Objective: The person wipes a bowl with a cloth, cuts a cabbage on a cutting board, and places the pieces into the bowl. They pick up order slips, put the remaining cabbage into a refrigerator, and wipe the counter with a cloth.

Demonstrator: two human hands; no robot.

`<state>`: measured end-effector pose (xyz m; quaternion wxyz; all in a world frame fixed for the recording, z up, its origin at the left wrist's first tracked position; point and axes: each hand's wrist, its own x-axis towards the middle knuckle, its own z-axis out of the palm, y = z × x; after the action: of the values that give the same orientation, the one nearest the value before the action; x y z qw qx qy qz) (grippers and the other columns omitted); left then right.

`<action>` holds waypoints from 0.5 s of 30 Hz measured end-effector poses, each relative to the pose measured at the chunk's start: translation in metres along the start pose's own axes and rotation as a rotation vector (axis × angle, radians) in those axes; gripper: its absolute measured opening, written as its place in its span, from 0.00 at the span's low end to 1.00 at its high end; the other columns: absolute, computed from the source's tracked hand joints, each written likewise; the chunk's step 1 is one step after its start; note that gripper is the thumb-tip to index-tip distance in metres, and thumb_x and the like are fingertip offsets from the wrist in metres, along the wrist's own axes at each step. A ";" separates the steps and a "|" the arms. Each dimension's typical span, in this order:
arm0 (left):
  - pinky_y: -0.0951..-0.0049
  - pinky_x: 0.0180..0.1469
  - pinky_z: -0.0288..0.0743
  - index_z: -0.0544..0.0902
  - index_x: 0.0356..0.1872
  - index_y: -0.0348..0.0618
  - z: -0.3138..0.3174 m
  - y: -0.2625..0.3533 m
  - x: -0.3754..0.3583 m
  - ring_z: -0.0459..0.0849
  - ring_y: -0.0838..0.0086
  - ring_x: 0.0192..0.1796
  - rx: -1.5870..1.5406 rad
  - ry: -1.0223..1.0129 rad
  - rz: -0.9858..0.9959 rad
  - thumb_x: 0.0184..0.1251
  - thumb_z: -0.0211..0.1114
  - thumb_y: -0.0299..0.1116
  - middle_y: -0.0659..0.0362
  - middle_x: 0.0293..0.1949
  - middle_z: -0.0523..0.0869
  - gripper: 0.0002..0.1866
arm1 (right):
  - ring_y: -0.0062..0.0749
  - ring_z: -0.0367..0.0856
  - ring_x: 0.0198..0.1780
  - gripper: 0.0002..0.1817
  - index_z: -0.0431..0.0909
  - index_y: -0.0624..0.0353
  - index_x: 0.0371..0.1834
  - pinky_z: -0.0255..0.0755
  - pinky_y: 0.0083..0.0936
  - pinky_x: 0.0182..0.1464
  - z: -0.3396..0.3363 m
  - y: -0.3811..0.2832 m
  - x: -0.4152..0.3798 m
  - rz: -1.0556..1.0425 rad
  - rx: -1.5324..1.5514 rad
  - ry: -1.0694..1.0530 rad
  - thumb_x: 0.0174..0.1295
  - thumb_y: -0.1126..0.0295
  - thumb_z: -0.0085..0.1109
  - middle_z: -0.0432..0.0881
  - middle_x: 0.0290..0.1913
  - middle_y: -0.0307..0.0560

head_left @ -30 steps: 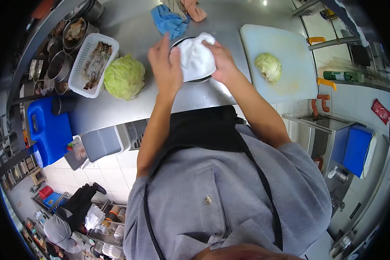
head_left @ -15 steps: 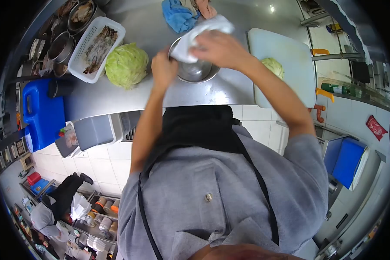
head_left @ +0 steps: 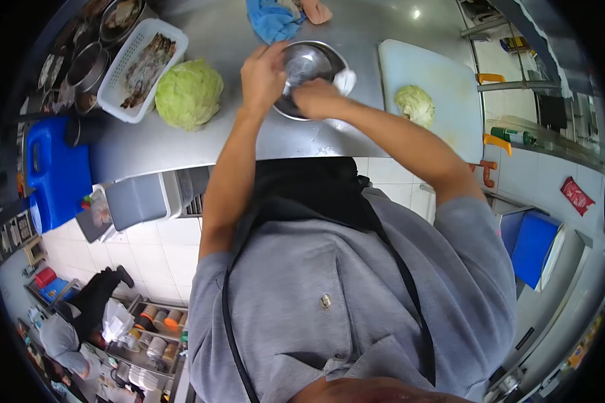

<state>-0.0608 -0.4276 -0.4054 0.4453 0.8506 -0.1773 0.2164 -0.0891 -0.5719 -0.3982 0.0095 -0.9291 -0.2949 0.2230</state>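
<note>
A round stainless steel bowl (head_left: 309, 59) sits on the metal worktop. At its left rim is my left hand (head_left: 262, 75), its fingers closed on the edge. My right hand (head_left: 318, 99) reaches inside over the near side of the bowl, slightly blurred. A white cloth (head_left: 345, 81) shows at the right rim beside that hand, which is closed on it; most of the cloth is hidden. Left of the bowl is a whole green cabbage (head_left: 189, 95). A smaller piece of cabbage (head_left: 415, 105) lies on the white cutting board (head_left: 450, 80) to the right.
A white basket (head_left: 110, 99) of shrimp and several metal pots (head_left: 87, 66) stand at the left. Blue cloth (head_left: 273, 21) lies at the back. A blue jug (head_left: 58, 168) is by the table's left end. Another person (head_left: 91, 302) is in the lower left background.
My right hand has brought the white cloth from above the bowl's far rim down toward its inside and right edge. My left hand has moved slightly up along the left rim.
</note>
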 end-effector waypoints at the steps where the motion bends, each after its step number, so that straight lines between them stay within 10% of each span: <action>1: 0.60 0.39 0.77 0.86 0.45 0.46 0.010 -0.004 -0.006 0.83 0.50 0.35 -0.053 0.142 -0.054 0.54 0.62 0.20 0.49 0.34 0.85 0.17 | 0.49 0.86 0.46 0.12 0.85 0.63 0.39 0.78 0.38 0.47 -0.004 -0.012 0.003 0.145 0.203 0.046 0.54 0.70 0.59 0.86 0.40 0.61; 3: 0.64 0.39 0.77 0.85 0.46 0.42 0.021 -0.009 -0.016 0.85 0.56 0.34 -0.069 0.201 -0.081 0.56 0.63 0.20 0.48 0.35 0.86 0.15 | 0.52 0.85 0.42 0.11 0.82 0.66 0.42 0.77 0.40 0.44 0.024 -0.021 0.034 0.354 1.019 0.417 0.58 0.74 0.56 0.85 0.40 0.61; 6: 0.76 0.41 0.77 0.84 0.48 0.33 0.018 0.001 -0.023 0.83 0.78 0.38 -0.531 0.317 -0.553 0.68 0.63 0.27 0.53 0.40 0.88 0.11 | 0.51 0.84 0.40 0.08 0.80 0.65 0.39 0.75 0.42 0.43 0.014 -0.011 0.030 0.349 1.042 0.629 0.58 0.76 0.55 0.84 0.40 0.59; 9: 0.77 0.43 0.77 0.84 0.48 0.32 0.012 0.002 -0.031 0.82 0.80 0.39 -0.500 0.371 -0.474 0.70 0.60 0.27 0.55 0.40 0.88 0.11 | 0.51 0.83 0.36 0.04 0.78 0.64 0.35 0.74 0.44 0.41 -0.016 -0.013 0.015 0.314 1.046 0.898 0.58 0.79 0.55 0.84 0.39 0.57; 10: 0.77 0.38 0.75 0.83 0.50 0.33 0.012 0.000 -0.034 0.80 0.82 0.35 -0.383 0.372 -0.326 0.71 0.58 0.26 0.59 0.34 0.86 0.12 | 0.46 0.85 0.38 0.05 0.81 0.61 0.35 0.75 0.44 0.42 -0.010 -0.001 0.021 0.127 0.440 1.225 0.55 0.77 0.59 0.86 0.37 0.51; 15: 0.79 0.26 0.59 0.79 0.56 0.34 0.006 0.021 -0.037 0.64 0.85 0.24 -0.227 0.298 -0.421 0.70 0.58 0.24 0.68 0.23 0.70 0.15 | 0.45 0.86 0.44 0.09 0.86 0.59 0.36 0.76 0.42 0.45 -0.004 0.007 0.019 0.174 -0.030 0.283 0.53 0.73 0.62 0.87 0.40 0.52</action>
<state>-0.1014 -0.4397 -0.4133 0.5942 0.7721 0.0475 0.2205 -0.0697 -0.5669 -0.4029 0.0178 -0.9733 -0.2124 0.0855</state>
